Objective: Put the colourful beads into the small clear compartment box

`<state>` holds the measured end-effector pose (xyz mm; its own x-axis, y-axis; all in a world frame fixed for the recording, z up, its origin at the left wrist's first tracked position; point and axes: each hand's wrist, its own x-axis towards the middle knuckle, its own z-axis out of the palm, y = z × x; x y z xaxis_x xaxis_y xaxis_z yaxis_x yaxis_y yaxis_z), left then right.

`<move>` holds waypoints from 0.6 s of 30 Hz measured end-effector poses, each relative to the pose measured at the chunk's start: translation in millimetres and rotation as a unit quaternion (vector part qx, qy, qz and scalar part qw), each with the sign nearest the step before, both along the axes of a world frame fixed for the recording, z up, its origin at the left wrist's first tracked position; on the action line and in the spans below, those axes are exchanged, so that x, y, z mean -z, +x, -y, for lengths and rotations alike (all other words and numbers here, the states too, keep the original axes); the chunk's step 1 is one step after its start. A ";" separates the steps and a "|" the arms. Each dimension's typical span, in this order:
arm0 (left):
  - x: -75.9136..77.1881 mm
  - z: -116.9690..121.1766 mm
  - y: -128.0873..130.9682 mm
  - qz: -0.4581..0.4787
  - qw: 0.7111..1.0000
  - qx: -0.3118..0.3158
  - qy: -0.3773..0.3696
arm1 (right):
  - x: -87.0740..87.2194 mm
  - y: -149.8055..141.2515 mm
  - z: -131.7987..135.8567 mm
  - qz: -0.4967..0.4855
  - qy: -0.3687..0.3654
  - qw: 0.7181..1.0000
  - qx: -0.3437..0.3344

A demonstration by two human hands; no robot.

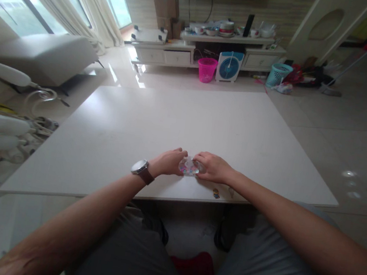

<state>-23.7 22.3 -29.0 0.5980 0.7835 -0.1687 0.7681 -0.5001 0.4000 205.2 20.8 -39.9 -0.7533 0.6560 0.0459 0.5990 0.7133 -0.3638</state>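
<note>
Between my two hands, near the front edge of the white table (171, 127), is a small clear container (189, 167) with colourful bits inside. My left hand (171, 161), below a wristwatch (140, 166), grips its left side. From the right, my right hand (212, 166) has its fingers closed around the other side. The container's exact kind is too small to make out. A small yellow and dark sticker-like piece (216, 193) lies on the table, below my right hand. Beside it is a faint small item (231, 192) that I cannot identify.
Beyond the table stand a pink basket (206, 70), a blue and white fan (229, 67) and a teal basket (278, 75) by a TV cabinet (150, 55) with dishes. White-padded chair parts (4, 124) are at the left. A red seat (195, 267) shows between my legs.
</note>
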 end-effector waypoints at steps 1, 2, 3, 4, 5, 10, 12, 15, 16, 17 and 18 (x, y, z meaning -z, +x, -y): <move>0.2 0.4 0.4 -0.004 1.000 -0.001 0.002 | 0.0 0.2 -0.1 -0.001 0.000 1.000 0.001; 0.2 0.7 0.6 -0.007 1.000 -0.001 0.003 | 0.2 0.4 -0.3 -0.003 -0.001 1.000 0.001; 0.1 0.9 0.6 -0.009 1.000 -0.001 0.003 | 0.6 0.7 -0.6 -0.005 -0.001 1.000 0.000; -0.3 1.1 0.6 -0.011 1.000 -0.001 0.002 | 1.3 0.9 -1.0 -0.007 -0.003 1.000 0.000; -0.8 1.2 0.5 -0.013 1.000 0.000 0.001 | 2.2 1.1 -1.5 -0.011 -0.005 1.000 -0.001; -4.3 1.6 0.6 -0.027 1.000 0.001 -0.003 | 8.1 1.6 -4.4 -0.045 -0.026 0.999 -0.008; -4.4 1.9 0.6 -0.029 1.000 0.000 -0.002 | 9.3 2.0 -5.3 -0.052 -0.029 0.998 -0.008; -3.1 2.4 0.3 -0.030 1.000 0.000 0.005 | 9.9 2.8 -6.6 -0.060 -0.032 0.998 -0.013; -2.6 2.5 0.2 -0.031 1.000 0.000 0.006 | 10.0 3.0 -7.0 -0.063 -0.032 0.997 -0.015; -2.1 2.6 0.1 -0.032 0.999 0.000 0.007 | 10.1 3.1 -7.4 -0.066 -0.033 0.997 -0.017; -1.8 2.7 0.0 -0.032 0.999 0.000 0.008 | 10.2 3.1 -7.8 -0.068 -0.034 0.997 -0.019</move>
